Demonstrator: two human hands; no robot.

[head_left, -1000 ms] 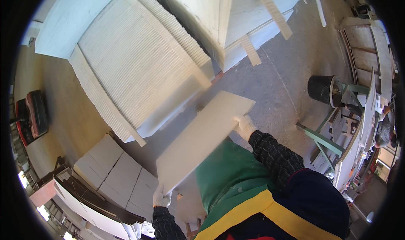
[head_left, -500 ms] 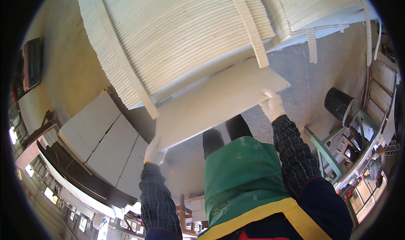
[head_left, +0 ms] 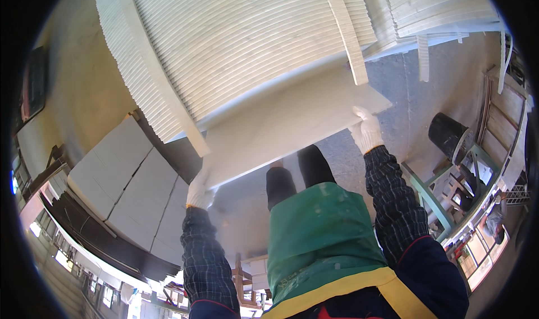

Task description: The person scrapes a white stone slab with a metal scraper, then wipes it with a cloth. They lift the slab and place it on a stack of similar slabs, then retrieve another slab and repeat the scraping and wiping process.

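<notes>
**Board being carried flat to the stack**

One pale board (head_left: 292, 125) is being held by its two short ends, just below and in front of a large stack (head_left: 247, 49) of like boards. The left hand (head_left: 197, 191), in a white glove, is being closed around the near left corner; the right hand (head_left: 366, 131), gloved the same, is being clamped on the far right edge. Both are grasping the board, and neither is released.

For the step to be done well, the board is best being kept level between the hands, so that neither corner is dipping, and its long edge is best being lined up with the edge of the stack before it is being lowered. A thin board of this length is judged likely to flex, so an even grip at both ends is being called for. The wooden battens (head_left: 345, 33) lying across the stack are being kept clear of.

Counted: one board in hand; two gloved hands; two stacks in view, the large one and a smaller one (head_left: 432, 7) to its right; three pale slabs (head_left: 132, 184) lying side by side at the left; one black bucket (head_left: 447, 136) on the floor at the right. The boards within each stack are too many and too fine to be counted.
</notes>
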